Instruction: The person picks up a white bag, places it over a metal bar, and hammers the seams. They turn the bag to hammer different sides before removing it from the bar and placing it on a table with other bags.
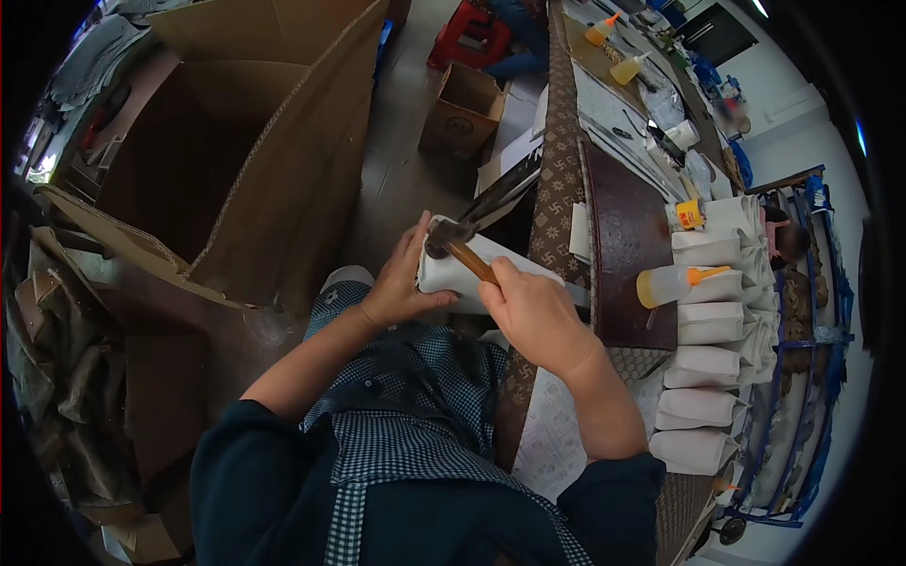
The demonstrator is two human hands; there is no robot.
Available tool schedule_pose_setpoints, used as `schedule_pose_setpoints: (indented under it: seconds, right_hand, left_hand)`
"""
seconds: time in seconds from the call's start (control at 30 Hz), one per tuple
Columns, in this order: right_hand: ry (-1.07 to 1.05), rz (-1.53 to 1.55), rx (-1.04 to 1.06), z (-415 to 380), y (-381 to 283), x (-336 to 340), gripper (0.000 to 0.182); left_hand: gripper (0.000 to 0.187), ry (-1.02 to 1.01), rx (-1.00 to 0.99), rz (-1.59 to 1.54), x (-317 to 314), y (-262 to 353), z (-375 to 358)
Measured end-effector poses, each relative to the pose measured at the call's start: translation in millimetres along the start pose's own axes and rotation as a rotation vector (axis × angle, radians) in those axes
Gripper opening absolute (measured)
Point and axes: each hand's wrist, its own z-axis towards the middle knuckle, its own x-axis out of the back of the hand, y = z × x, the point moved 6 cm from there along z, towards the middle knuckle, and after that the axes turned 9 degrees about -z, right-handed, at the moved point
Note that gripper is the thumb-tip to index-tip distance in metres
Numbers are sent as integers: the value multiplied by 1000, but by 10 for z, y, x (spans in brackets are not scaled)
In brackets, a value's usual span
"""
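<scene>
My right hand [530,311] is wrapped round the wooden handle of a hammer [469,258]. The hammer's dark head lies at the left end of a white piece [455,276], which looks like a folded pouch. My left hand [404,281] grips that white piece from its left side, with fingers along the far edge and the thumb near its lower edge. A dark metal bar [508,189] runs up and right just beyond the piece. Part of the white piece is hidden behind my right hand.
A large open cardboard box [311,160] stands at left, a smaller box [462,113] ahead. On the bench at right are a dark board [630,245], a glue bottle [665,285], a yellow tin [689,215] and a row of several white pouches [703,366]. A person sits beyond [519,42].
</scene>
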Motion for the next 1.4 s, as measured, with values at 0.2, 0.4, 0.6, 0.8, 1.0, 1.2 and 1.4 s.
schedule_pose_setpoints:
  seconds: [0.2,0.4,0.6,0.8,1.0,1.2,1.4]
  right_hand:
    - [231,170,91,-63,-234,299,21]
    - [88,25,-134,-341,368,-83,24]
    - [172,161,-375,-1090,1056,-245,23]
    - [396,249,-535,-1785,1398,-230,20]
    - [558,-79,-599,-2156,1817,-219,22]
    - [674,-205,-598,-2168,1795,-131,28]
    - [623,435,-361,-1790,1204,-248,23]
  left_hand:
    - [132,-2,34,70,-7,-26,-22]
    - [137,-19,138,-33,18,-3,-3]
    - [139,-42,131,-98,-20,-40,-5]
    - [143,-122,92,-106,29,-49,2]
    - [147,-194,147,-184,69,37,11]
    - [133,-46,131,-113,136,120,-19]
    - [110,210,405,-468,371,110,108]
